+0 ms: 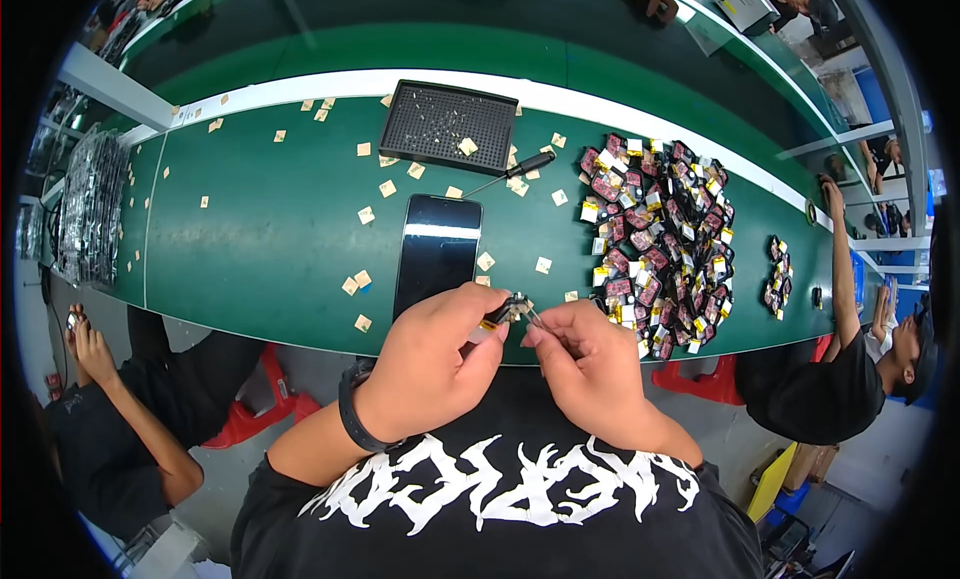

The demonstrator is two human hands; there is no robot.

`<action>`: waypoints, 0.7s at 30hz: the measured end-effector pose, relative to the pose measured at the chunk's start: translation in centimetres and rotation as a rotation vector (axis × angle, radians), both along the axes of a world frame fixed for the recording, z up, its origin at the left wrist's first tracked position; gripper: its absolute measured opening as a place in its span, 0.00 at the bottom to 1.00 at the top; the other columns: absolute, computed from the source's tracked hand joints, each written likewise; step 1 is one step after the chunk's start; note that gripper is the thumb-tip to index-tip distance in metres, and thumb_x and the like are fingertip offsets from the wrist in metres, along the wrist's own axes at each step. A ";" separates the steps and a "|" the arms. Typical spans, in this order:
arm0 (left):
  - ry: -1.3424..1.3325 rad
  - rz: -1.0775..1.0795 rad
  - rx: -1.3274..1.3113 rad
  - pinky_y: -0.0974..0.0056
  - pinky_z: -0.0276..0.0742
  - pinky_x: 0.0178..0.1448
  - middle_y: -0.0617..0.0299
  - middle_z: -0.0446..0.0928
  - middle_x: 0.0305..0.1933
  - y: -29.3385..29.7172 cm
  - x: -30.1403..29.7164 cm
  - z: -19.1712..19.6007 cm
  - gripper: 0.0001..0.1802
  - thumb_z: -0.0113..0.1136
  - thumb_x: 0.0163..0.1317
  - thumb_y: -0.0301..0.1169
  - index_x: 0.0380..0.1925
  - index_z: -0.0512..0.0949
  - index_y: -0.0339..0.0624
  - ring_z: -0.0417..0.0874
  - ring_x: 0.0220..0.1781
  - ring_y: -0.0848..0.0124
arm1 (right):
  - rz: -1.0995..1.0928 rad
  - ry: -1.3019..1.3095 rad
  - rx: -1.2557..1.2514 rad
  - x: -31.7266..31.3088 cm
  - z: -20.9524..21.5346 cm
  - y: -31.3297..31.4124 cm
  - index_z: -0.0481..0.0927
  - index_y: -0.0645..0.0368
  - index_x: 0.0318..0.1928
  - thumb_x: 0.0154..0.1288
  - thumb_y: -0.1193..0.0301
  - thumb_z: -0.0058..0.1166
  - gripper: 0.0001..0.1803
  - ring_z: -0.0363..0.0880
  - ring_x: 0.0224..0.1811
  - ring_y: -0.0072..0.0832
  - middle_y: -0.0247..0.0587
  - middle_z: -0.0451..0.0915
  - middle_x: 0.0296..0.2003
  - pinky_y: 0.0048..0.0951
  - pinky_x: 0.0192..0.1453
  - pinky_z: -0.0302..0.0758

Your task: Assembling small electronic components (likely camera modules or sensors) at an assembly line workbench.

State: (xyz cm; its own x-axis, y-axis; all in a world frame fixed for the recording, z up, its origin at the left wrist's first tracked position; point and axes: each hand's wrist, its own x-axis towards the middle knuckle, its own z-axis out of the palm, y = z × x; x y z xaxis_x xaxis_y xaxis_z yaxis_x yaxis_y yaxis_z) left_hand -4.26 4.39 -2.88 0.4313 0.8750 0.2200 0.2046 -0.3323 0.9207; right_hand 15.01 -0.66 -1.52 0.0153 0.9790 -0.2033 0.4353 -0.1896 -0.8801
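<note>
- Part (pixel 512 307), small and dark with silvery bits: was held up above the near edge of the table (pixel 250 239), just right of the lower end of the phone (pixel 440 254).
- Left hand (pixel 430 354): gripped the part narrowly between thumb and forefinger; wore a black wristband (pixel 352 409).
- Right hand (pixel 595 369): was closed on a thin metal tool (pixel 537 319), pointed toward the part. Could not tell about contact between tip and part.
- Phone: lay flat with a dark, glossy screen, lower end partly hidden behind the left hand.
- Screwdriver (pixel 532 165), black-handled: lay slantwise beyond the phone, shaft directed down-left toward its upper end.
- Tray (pixel 410 129), black with a dotted floor: sat farther back, with one paper square lying inside.
- Paper squares (pixel 366 215), tan: were scattered loosely around phone and tray and off to the left.
- Pile (pixel 660 244) of black pieces with reddish faces and white and yellow patches: spread over the table to the right.
- Smaller cluster (pixel 777 279) of similar pieces: lay farther right, well apart from the pile.
- Stack (pixel 92 209) of shiny packets: stood at the far left end.
- Co-workers in black: sat to left (pixel 120 429) and right (pixel 815 389).
</note>
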 end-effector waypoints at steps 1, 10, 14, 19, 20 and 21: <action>-0.023 -0.045 -0.138 0.70 0.75 0.35 0.56 0.83 0.36 0.1 -0.2 0.4 0.12 0.62 0.65 0.19 0.48 0.77 0.31 0.81 0.31 0.75 | -0.008 0.019 0.038 -0.1 -0.1 -0.2 0.78 0.65 0.41 0.69 0.79 0.61 0.05 0.86 0.27 0.26 0.46 0.85 0.30 0.27 0.30 0.79; -0.070 -0.037 -0.335 0.70 0.75 0.37 0.59 0.84 0.37 -0.3 -0.6 0.1 0.12 0.62 0.65 0.21 0.48 0.79 0.31 0.81 0.32 0.78 | 0.062 -0.046 0.034 0.1 1.0 -0.4 0.76 0.64 0.41 0.69 0.80 0.61 0.06 0.86 0.26 0.27 0.45 0.85 0.28 0.28 0.29 0.78; -0.041 -0.007 -0.162 0.69 0.76 0.38 0.56 0.84 0.36 -0.5 -0.3 -0.1 0.12 0.63 0.63 0.20 0.47 0.81 0.30 0.82 0.32 0.74 | -0.040 0.273 -0.185 0.2 0.1 -0.6 0.68 0.62 0.40 0.72 0.81 0.57 0.10 0.83 0.26 0.18 0.43 0.85 0.29 0.23 0.26 0.75; -0.059 -0.042 -0.124 0.68 0.77 0.38 0.54 0.84 0.36 -0.5 -0.6 -0.5 0.13 0.63 0.62 0.19 0.47 0.81 0.27 0.84 0.33 0.71 | -0.093 0.553 -0.288 0.3 0.1 -0.4 0.63 0.58 0.38 0.73 0.82 0.56 0.13 0.77 0.24 0.13 0.44 0.84 0.32 0.18 0.24 0.71; -0.058 -0.065 -0.124 0.67 0.77 0.39 0.53 0.84 0.37 -0.4 -0.7 -0.6 0.13 0.63 0.62 0.19 0.47 0.80 0.27 0.84 0.34 0.70 | -0.101 0.588 -0.317 0.3 0.2 -0.4 0.62 0.57 0.38 0.73 0.82 0.55 0.14 0.76 0.23 0.13 0.45 0.84 0.32 0.17 0.24 0.70; -0.058 -0.064 -0.125 0.67 0.77 0.39 0.53 0.84 0.37 -0.3 -0.8 -0.6 0.13 0.63 0.62 0.19 0.47 0.80 0.27 0.84 0.34 0.70 | -0.102 0.589 -0.319 0.3 0.1 -0.5 0.62 0.57 0.38 0.73 0.82 0.55 0.14 0.76 0.23 0.13 0.45 0.84 0.32 0.17 0.24 0.70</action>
